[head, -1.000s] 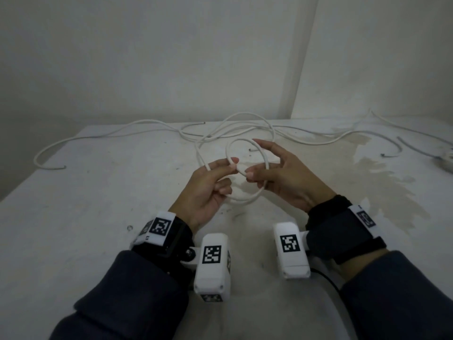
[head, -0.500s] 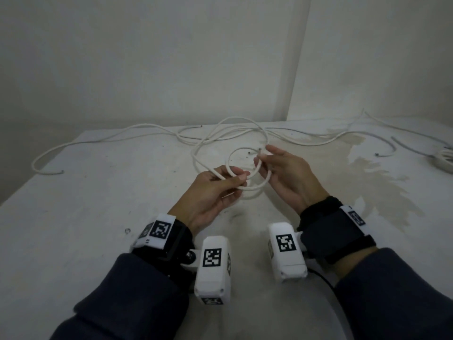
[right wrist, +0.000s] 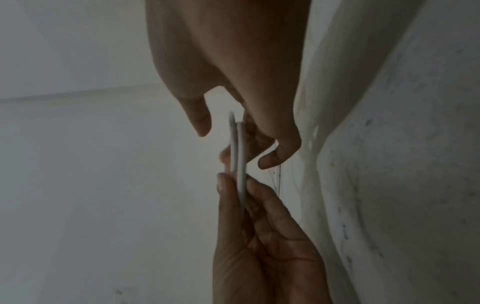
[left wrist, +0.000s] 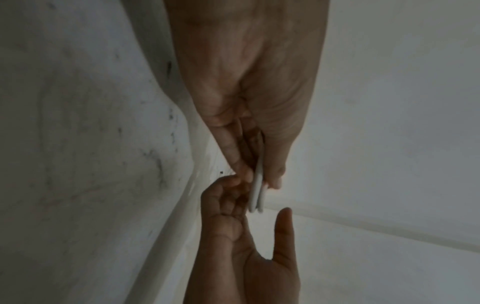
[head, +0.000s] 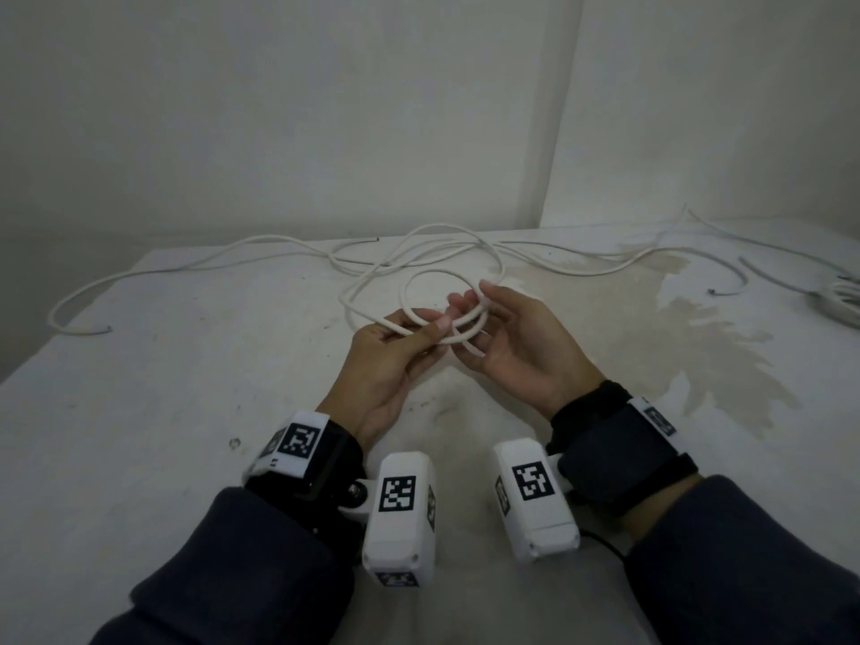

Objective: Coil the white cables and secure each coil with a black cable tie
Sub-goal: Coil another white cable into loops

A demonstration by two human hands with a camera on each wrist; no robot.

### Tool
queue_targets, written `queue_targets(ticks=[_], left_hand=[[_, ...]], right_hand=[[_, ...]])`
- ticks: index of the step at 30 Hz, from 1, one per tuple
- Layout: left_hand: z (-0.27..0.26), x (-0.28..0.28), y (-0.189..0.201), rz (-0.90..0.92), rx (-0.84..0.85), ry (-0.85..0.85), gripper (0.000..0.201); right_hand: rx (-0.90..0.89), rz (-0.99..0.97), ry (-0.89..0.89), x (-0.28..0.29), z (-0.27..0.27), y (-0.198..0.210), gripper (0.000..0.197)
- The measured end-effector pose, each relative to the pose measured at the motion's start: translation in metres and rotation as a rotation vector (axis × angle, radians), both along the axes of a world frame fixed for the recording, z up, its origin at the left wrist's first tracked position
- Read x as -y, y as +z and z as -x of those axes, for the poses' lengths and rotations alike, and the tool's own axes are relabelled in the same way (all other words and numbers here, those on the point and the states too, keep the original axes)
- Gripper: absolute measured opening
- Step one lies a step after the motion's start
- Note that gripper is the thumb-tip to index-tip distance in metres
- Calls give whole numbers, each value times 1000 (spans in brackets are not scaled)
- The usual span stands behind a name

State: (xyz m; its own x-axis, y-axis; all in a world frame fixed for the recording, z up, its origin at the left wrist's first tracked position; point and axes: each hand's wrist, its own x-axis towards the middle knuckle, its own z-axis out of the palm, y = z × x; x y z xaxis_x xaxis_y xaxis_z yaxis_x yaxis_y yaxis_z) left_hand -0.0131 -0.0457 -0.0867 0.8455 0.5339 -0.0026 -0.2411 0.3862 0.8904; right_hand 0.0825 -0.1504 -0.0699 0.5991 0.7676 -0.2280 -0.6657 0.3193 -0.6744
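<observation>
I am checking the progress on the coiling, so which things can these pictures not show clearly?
- Head view: the thin white cable coil passes behind the left hand and right hand; its loop count is unclear.
- Head view: a white bundle is cut off by the right edge.
- No black cable tie is visible.

Coil (head: 446, 300) held above the bench (head: 186, 412), between left hand (head: 386, 365) and right hand (head: 521, 351). Left hand just left of coil, right hand just right of it. Loose cable (head: 260, 246) trails from coil's far side, back and left along the bench. More cables (head: 605, 267) behind and right of coil. Cable bundle (head: 842, 304) far right of coil. Wall (head: 325, 109) behind bench.
</observation>
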Motion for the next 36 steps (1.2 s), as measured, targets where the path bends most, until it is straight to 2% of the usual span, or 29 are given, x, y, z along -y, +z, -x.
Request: queue_targets(ticks=[3,6,10,11,13,14,20,25,27,30,32,34,36], left_hand=[[1,1,-1,-21,-30,-40,8],[0,2,-1,-35,-84,-87,10],[-6,1,1,106,-98,-23,23],[-6,0,1,159,-87,21,20],[-6,-1,2,271,-21,121,11],[-5,-2,2,285,14,157,16],[1,-1,8,104,-9,132,37],[2,5,13,-11,-5,62,32],[2,8,15,-66,-8,70,27],[1,9,13,-229,-51,115,26],[2,8,12,-302,-73,144,22],[3,7,11,-328,-87,178,19],[3,7,11,-304,-99,196,19]], right_hand=[[48,86,-30,-1,-1,-4,17],[24,-1,-108,-4,0,-5,22],[16,-105,-275,-9,-1,-9,18],[23,-106,-306,-8,-3,-10,18],[115,-51,-336,-5,-6,-10,19],[184,-12,-336,-5,-6,-10,21],[613,271,-157,1,-4,-3,26],[759,393,-65,8,-3,6,21],[772,419,-83,8,0,8,8],[711,401,-89,9,1,9,15],[603,322,-61,10,1,12,17],[493,235,-53,10,0,15,17],[506,232,-96,9,-1,15,18]])
